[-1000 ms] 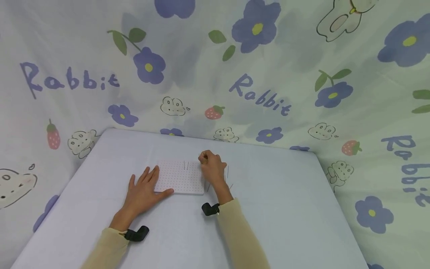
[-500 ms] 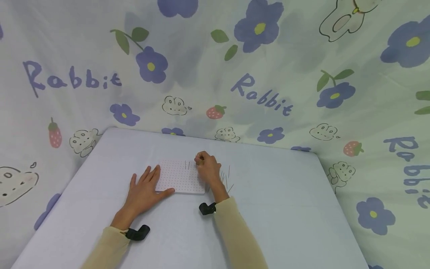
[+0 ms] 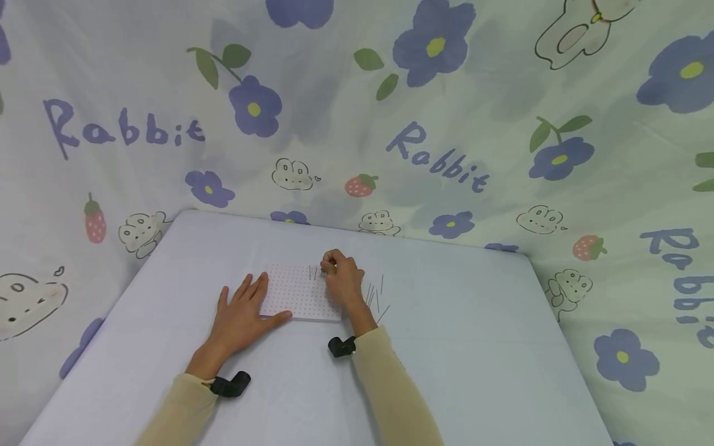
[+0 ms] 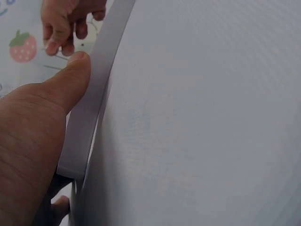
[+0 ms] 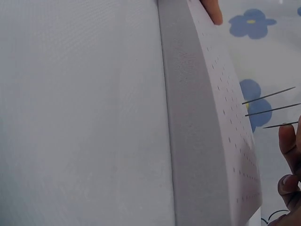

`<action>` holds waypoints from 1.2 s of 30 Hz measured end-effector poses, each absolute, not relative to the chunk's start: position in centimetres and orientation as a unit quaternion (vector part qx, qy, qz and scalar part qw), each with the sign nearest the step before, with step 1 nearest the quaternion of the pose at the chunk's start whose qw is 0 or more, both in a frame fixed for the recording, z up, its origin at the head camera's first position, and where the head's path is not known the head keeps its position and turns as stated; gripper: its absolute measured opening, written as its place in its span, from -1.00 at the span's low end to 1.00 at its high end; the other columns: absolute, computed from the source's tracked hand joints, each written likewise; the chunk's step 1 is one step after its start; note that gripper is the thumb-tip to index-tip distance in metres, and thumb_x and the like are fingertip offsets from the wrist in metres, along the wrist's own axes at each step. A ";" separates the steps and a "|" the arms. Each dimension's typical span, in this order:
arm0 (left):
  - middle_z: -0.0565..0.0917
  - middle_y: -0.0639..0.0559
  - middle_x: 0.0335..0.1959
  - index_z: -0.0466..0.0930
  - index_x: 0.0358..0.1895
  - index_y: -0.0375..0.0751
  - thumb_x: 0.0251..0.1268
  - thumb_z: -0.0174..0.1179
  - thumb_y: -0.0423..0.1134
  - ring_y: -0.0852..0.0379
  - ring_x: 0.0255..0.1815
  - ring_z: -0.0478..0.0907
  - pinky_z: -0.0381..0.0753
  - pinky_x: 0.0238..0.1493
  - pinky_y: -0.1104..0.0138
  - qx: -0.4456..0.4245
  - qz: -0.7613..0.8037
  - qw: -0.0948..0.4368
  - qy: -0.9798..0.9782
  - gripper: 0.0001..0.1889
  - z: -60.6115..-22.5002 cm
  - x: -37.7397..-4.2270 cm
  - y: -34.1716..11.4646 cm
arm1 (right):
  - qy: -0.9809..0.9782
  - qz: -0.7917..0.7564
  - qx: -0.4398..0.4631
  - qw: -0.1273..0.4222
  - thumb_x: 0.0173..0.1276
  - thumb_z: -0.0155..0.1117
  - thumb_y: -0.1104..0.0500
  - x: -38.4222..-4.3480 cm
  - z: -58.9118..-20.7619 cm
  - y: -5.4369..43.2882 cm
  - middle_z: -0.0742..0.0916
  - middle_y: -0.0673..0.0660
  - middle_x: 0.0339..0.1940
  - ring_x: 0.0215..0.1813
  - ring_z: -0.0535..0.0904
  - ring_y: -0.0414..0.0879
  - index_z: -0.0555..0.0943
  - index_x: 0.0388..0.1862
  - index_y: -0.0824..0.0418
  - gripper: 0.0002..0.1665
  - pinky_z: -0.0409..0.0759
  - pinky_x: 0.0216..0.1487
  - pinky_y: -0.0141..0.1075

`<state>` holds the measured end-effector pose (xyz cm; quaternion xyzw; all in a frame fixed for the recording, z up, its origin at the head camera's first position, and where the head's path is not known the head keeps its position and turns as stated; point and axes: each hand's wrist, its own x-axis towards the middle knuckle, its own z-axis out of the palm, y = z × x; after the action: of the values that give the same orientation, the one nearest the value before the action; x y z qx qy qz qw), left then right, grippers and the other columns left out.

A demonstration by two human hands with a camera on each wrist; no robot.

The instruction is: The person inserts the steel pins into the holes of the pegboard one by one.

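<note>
A white board (image 3: 292,300) with a grid of small dots lies on the table. My left hand (image 3: 237,322) rests at its left side, fingers straight, thumb along the front edge. Two thin needles (image 5: 273,109) stand up from the board near its far edge. Just right of them, my right hand (image 3: 344,282) pinches another needle (image 5: 277,125) between thumb and fingertips. In the right wrist view its tip points toward the board; I cannot tell whether it touches. The left wrist view shows the board's side edge (image 4: 89,113) under my left thumb (image 4: 75,77).
Several loose needles (image 3: 372,297) lie on the white table (image 3: 474,347) right of the board, partly behind my right wrist. A patterned cloth (image 3: 312,93) hangs behind the table. Each wrist wears a small black camera (image 3: 231,385).
My right hand has moved left from the board's far right corner to beside the two standing needles, carrying its needle. The left hand stays in place. The head view has shifted slightly.
</note>
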<state>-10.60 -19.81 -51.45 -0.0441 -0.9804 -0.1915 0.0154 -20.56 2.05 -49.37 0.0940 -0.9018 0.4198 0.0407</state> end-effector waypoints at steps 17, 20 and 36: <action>0.17 -0.33 0.57 0.03 0.58 -0.37 0.14 0.10 0.56 -0.34 0.60 -0.02 -0.29 0.45 -0.38 -0.045 -0.194 0.015 -0.980 0.21 -51.5 -10.7 -19.7 | -0.917 0.384 0.097 0.042 0.53 0.15 -0.01 -20.4 -50.2 2.1 0.68 -0.15 -0.33 -0.19 0.44 -0.17 0.56 -0.22 -0.04 -0.88 0.28 0.05 -0.03; 0.17 -0.34 0.57 0.03 0.58 -0.38 0.14 0.11 0.55 -0.34 0.60 -0.02 -0.29 0.44 -0.38 -0.045 -0.195 0.017 -0.980 0.21 -51.4 -10.7 -19.6 | -0.918 0.383 0.098 0.045 0.52 0.16 0.00 -20.4 -50.1 2.1 0.68 -0.15 -0.33 -0.19 0.44 -0.17 0.56 -0.23 -0.04 -0.89 0.28 0.05 -0.03; 0.17 -0.34 0.56 0.02 0.58 -0.37 0.15 0.10 0.55 -0.35 0.60 -0.02 -0.29 0.44 -0.38 -0.045 -0.194 0.018 -0.980 0.21 -51.4 -10.6 -19.7 | -0.927 0.355 0.114 0.037 0.49 0.21 0.04 -19.7 -50.0 1.8 0.68 -0.17 -0.34 -0.22 0.44 -0.17 0.57 -0.25 -0.05 -0.92 0.30 0.02 -0.03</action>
<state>-10.57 -19.66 -51.44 -0.0447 -0.9799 -0.1937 0.0182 -19.73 1.83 -49.99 0.1135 -0.9273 0.3548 0.0371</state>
